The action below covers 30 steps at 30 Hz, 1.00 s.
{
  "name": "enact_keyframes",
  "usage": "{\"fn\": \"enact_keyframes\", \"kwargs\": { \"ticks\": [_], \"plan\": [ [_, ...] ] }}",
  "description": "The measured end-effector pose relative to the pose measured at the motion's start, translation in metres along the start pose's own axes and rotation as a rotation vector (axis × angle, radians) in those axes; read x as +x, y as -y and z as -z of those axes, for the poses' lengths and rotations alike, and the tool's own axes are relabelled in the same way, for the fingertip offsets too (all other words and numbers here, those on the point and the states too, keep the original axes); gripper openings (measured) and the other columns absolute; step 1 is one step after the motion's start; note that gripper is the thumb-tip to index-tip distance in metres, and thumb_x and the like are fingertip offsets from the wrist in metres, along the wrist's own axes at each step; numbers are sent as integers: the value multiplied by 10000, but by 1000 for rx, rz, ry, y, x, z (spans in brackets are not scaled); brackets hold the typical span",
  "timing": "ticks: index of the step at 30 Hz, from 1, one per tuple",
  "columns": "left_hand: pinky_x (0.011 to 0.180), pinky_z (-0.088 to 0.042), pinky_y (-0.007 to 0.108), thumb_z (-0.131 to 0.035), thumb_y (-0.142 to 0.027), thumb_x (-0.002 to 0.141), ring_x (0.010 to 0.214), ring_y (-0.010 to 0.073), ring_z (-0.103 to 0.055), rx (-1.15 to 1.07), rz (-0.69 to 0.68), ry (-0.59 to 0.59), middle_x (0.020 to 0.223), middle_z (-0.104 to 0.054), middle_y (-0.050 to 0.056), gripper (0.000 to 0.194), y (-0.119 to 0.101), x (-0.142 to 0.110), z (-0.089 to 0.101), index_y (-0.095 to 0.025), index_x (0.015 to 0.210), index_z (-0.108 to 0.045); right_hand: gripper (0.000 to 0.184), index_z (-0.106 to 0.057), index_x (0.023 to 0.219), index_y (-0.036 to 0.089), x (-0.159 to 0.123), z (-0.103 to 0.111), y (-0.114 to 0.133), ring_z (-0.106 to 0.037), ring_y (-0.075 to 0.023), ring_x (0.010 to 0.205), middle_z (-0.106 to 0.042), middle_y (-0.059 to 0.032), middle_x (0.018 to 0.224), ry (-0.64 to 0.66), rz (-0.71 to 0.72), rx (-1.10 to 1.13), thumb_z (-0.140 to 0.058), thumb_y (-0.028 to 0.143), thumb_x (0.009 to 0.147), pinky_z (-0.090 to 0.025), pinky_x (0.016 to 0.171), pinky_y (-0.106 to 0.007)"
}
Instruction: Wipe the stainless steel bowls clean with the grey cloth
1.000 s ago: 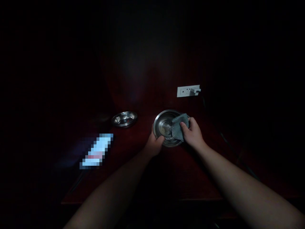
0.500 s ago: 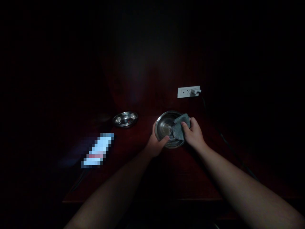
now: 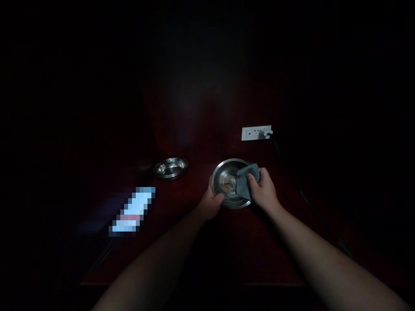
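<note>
A round steel bowl sits tilted toward me on a dark red table. My left hand grips its near left rim, thumb over the edge. My right hand is closed on a grey cloth pressed against the right inside of the bowl. The room is very dark.
A second, smaller steel bowl stands to the left. A lit, blurred screen lies further left near the table's edge. A white power strip with a plug and a dark cable lies behind the bowl.
The cloth has shifted slightly within the bowl under my right hand, and my left thumb has changed its grip on the rim. The view has tilted, so everything sits a little lower.
</note>
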<state>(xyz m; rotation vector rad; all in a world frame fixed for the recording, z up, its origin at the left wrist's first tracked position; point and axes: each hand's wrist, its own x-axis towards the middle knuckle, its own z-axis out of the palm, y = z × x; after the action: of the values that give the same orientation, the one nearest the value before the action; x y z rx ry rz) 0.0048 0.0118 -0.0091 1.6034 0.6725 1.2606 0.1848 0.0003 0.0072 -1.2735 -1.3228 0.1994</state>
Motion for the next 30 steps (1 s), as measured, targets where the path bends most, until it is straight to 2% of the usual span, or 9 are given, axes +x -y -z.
{"fn": "enact_keyframes", "kwargs": {
  "ticks": [6,14,20,25,30],
  "plan": [
    [948,-402,387,-494,-44,620,1087,214,-506,-41,36,73,1191,-533,77,667,-2,-1,2,-187,1252,-338,210,-435,785,225,1,1,1,-460,-162,598,-512,-1,716,22,15,11,-497,425,773,-398,567,-310],
    [1001,-341,413,-549,-47,622,1165,242,-454,-54,-17,141,1263,-485,109,671,-12,-4,0,-167,1248,-342,195,-440,781,223,1,1,3,-449,-159,579,-503,7,688,21,8,-3,-504,406,768,-385,551,-301],
    [980,-361,425,-577,-86,625,1149,265,-474,-131,-3,224,1252,-508,113,687,-26,-5,0,-168,1271,-357,162,-426,794,228,0,4,6,-462,-162,599,-517,-2,732,33,62,-85,-475,382,787,-386,575,-306],
    [936,-400,440,-561,-139,666,1101,281,-508,-172,38,308,1196,-556,101,611,-21,-6,2,-167,1255,-400,175,-405,763,227,0,9,11,-478,-164,596,-506,7,686,94,126,-149,-503,372,760,-377,566,-296],
    [988,-348,447,-509,-181,754,1147,275,-471,-129,55,251,1251,-519,97,519,-13,-8,4,-163,1261,-403,173,-407,737,219,0,11,14,-476,-154,589,-497,11,657,137,163,-120,-482,371,768,-377,553,-279]
  ]
}}
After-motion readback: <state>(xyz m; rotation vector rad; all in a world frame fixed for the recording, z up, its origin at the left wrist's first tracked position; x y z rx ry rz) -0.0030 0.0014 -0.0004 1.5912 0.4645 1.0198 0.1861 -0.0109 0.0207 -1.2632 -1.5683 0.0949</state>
